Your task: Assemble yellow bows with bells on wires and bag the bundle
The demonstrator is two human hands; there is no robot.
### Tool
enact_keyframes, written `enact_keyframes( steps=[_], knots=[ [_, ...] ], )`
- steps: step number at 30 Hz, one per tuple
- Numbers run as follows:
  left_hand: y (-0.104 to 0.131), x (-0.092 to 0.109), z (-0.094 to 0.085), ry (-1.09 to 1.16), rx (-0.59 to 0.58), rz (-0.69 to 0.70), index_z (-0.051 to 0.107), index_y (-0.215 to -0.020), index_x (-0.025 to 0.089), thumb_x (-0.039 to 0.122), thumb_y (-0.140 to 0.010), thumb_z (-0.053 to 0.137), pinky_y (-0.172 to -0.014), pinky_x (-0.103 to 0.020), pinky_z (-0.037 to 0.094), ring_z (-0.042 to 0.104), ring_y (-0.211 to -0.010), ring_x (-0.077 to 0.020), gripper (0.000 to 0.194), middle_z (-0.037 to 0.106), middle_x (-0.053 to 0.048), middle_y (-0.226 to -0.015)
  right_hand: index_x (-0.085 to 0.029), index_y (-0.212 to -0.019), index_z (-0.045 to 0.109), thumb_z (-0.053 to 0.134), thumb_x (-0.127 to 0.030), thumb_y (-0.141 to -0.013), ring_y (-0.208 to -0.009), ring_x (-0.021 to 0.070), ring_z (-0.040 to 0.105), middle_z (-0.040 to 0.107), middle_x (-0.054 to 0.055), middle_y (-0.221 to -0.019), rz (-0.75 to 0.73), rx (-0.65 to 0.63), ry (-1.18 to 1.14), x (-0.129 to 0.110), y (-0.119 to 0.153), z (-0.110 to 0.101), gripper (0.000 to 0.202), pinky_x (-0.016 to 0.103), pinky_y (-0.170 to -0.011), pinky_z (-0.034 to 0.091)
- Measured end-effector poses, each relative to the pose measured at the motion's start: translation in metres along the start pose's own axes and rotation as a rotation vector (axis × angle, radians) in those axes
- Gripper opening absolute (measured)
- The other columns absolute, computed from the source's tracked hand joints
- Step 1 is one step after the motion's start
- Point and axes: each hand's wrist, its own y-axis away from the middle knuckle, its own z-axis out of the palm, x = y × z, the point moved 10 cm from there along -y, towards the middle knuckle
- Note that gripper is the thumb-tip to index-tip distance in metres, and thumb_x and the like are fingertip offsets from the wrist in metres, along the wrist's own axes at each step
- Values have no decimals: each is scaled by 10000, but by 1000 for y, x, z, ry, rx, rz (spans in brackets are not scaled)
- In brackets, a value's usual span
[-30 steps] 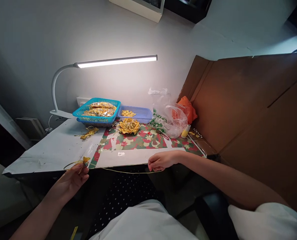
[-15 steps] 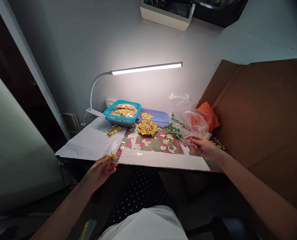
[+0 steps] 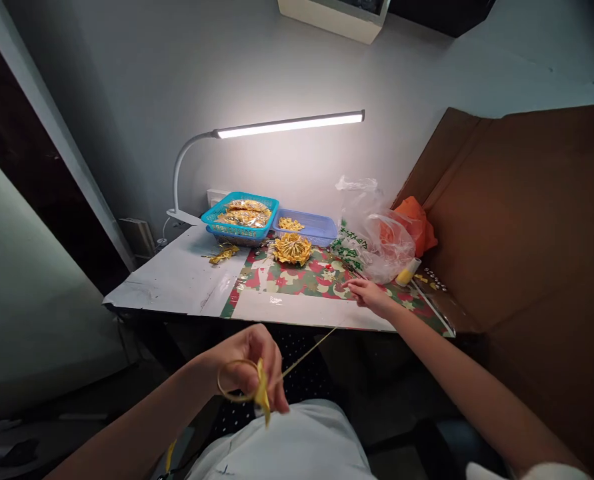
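Table [image 3: 171, 283] lit, cluttered at back. Left hand [image 3: 264, 360] has moved off its edge to over the lap, fingers pinched on gold piece [image 3: 261, 393]. Right hand [image 3: 371, 297] nearly closed, hold unclear. Cord [image 3: 307, 354] slants between, probably tensioned.

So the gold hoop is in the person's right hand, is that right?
Not quite: the gold hoop is in the left hand. The head view shows it there, with the right hand farther forward, over the table.
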Motion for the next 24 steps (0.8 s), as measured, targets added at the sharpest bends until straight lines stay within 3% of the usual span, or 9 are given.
enact_keyframes(
  steps=[3,6,8,11,16,19,24],
  knots=[
    [-8,-27,27,-43,-155,-181,747,-603,186,413,-540,896,-722,-418,577,727,-736,-285,279,731,-106,-696,-144,-844,640,677,-447,-687,-446,58,288,392,-93,-490,-86,46,42,-14,-30,13,343,221,-462,209],
    [-23,-22,25,22,-114,-119,713,-553,191,397,-522,899,-582,-332,553,681,-582,-220,279,654,-50,-574,-150,-855,655,602,-379,-760,-483,85,362,443,-70,-508,-181,77,81,-28,-57,24,253,235,-499,269],
    [-35,-3,4,80,21,-2,669,-512,188,362,-501,905,-457,-238,469,599,-462,-144,294,583,-3,-506,-156,-869,659,572,-341,-784,-521,104,422,486,-56,-523,-235,101,106,-31,-72,27,221,242,-545,316],
    [-53,27,-44,97,308,109,610,-481,164,312,-463,915,-407,-175,368,484,-408,-62,340,563,18,-519,-172,-938,633,550,-318,-807,-567,132,489,540,-47,-544,-306,145,122,-33,-86,26,214,254,-603,358],
    [-83,58,-121,31,691,135,611,-524,147,188,-452,872,-395,-148,283,347,-419,-28,274,471,59,-465,-215,-881,505,485,-366,-888,-667,156,590,657,-3,-682,-440,221,80,-51,-86,20,153,279,-687,422],
    [-105,62,-151,-4,779,93,623,-566,150,163,-485,831,-429,-160,320,380,-460,-47,223,480,55,-503,-225,-856,503,490,-390,-925,-694,158,620,670,7,-705,-575,271,27,-73,-66,21,179,286,-692,451],
    [-136,63,-178,-68,813,39,606,-566,150,216,-515,812,-439,-175,299,376,-474,-49,222,501,47,-553,-225,-877,562,514,-263,-930,-510,111,529,631,-15,-638,-833,189,167,-104,-35,48,81,234,-487,377]
  ],
)
